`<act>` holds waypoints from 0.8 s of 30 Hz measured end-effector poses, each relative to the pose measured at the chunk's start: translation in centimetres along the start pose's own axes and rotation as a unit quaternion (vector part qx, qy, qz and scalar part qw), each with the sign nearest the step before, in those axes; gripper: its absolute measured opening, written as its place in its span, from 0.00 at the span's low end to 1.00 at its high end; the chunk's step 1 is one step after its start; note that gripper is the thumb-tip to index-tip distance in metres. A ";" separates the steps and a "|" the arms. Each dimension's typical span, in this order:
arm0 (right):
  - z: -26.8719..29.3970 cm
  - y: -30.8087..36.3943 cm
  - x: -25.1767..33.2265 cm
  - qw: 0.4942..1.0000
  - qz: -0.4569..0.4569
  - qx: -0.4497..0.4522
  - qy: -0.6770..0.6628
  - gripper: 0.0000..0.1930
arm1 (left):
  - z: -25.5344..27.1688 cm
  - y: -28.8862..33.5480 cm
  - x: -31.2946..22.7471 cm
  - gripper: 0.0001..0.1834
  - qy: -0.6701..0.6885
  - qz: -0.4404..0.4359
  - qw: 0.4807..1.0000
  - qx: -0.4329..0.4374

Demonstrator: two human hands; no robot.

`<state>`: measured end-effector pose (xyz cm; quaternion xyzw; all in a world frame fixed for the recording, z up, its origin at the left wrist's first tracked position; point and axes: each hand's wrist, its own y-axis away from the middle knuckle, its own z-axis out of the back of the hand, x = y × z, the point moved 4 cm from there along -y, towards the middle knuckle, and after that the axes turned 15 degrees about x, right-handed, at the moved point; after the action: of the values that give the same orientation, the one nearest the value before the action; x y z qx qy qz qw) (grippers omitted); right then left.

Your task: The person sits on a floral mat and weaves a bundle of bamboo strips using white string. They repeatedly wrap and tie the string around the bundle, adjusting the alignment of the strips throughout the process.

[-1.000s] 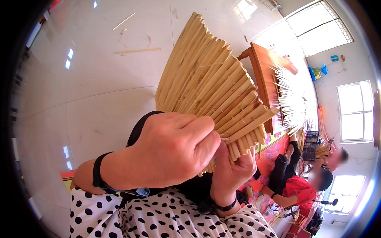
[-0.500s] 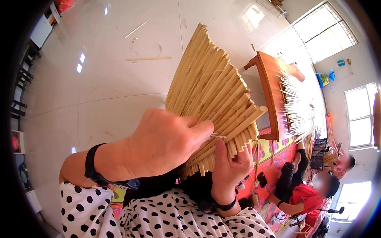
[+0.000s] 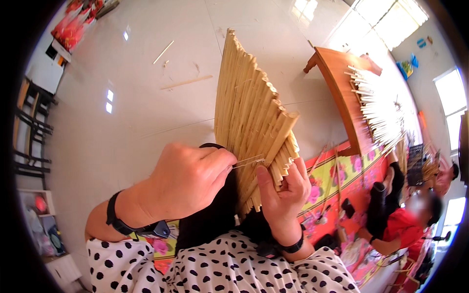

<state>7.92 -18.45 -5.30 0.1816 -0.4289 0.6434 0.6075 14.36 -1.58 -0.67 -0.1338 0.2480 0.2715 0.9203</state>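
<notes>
A mat of pale reed stalks (image 3: 251, 90), bound side by side, stands bent upright over my lap, its cut ends stepped along the right edge. My left hand (image 3: 193, 178) is closed in a pinch on a thin pale thread (image 3: 250, 160), which runs taut from my fingers to a stalk near the fold of the mat. On the other side, my right hand (image 3: 286, 193) grips the mat's lower right part, thumb in front beside the thread and fingers behind the stalk ends. The mat's lowest part lies partly behind my hands.
A wooden table (image 3: 337, 93) bearing a fan of pale stalks (image 3: 378, 105) stands at the right. Beyond a flowered floor cloth (image 3: 325, 188), a person in red (image 3: 403, 224) sits working. Loose stalk pieces (image 3: 185, 82) lie on the tiled floor; black stools (image 3: 34, 119) line the left.
My left hand has pulled down and left, drawing a longer stretch of thread out from the mat. The mat has tilted and shifted left; my right hand keeps its grip. The view has turned slightly.
</notes>
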 end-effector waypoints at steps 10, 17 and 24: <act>-1.5 0.2 -0.6 0.986 0.066 0.018 -0.155 0.30 | 1.1 0.8 0.6 0.09 -0.026 -0.017 0.999 0.030; -2.7 0.1 -1.1 0.953 0.076 0.024 -0.293 0.35 | 1.4 1.5 0.6 0.08 -0.080 0.028 0.996 0.031; -2.5 -0.2 -1.7 0.937 0.089 0.051 -0.333 0.37 | 0.6 1.8 0.3 0.05 -0.068 0.074 0.995 0.030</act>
<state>9.18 -17.60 -7.89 0.3770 -0.5877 0.6186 0.3604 13.85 0.24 -0.51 -0.0692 0.2022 0.3398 0.9159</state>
